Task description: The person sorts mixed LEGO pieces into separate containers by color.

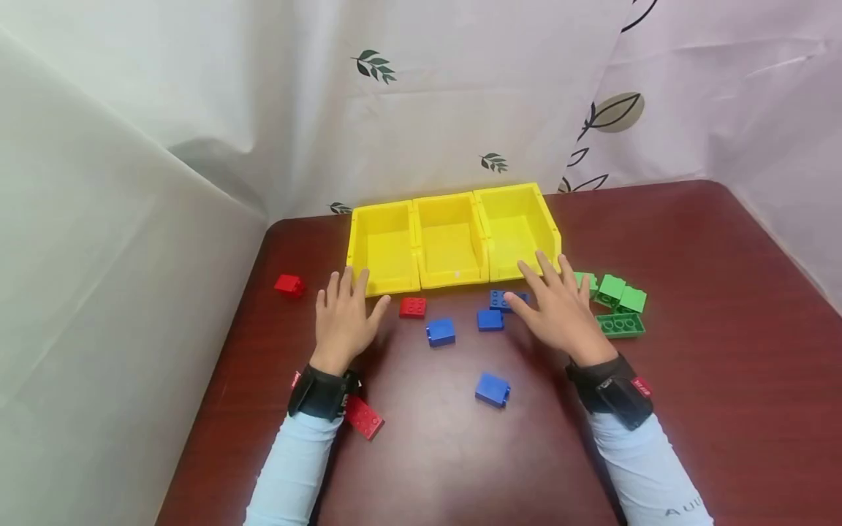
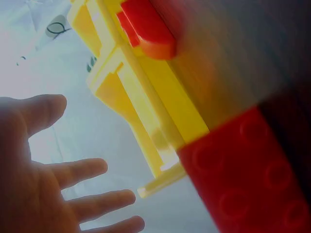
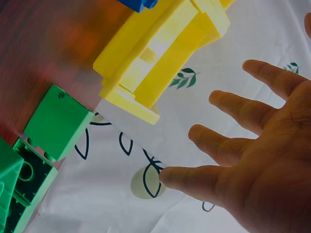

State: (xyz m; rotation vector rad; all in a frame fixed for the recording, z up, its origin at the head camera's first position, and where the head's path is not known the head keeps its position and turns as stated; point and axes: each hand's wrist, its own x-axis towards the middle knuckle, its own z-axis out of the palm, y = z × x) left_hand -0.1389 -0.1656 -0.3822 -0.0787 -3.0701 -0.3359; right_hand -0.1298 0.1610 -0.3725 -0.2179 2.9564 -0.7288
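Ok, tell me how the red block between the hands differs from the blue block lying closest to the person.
The red block sits studs up; the blue block lies on its side, studs to the right. The red block is close to the yellow bins; the blue block lies farther from them. Both rest on the table.

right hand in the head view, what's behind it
Behind the right hand, a blue studded plastic brick and a green plastic block show partly; anything under the palm is covered.
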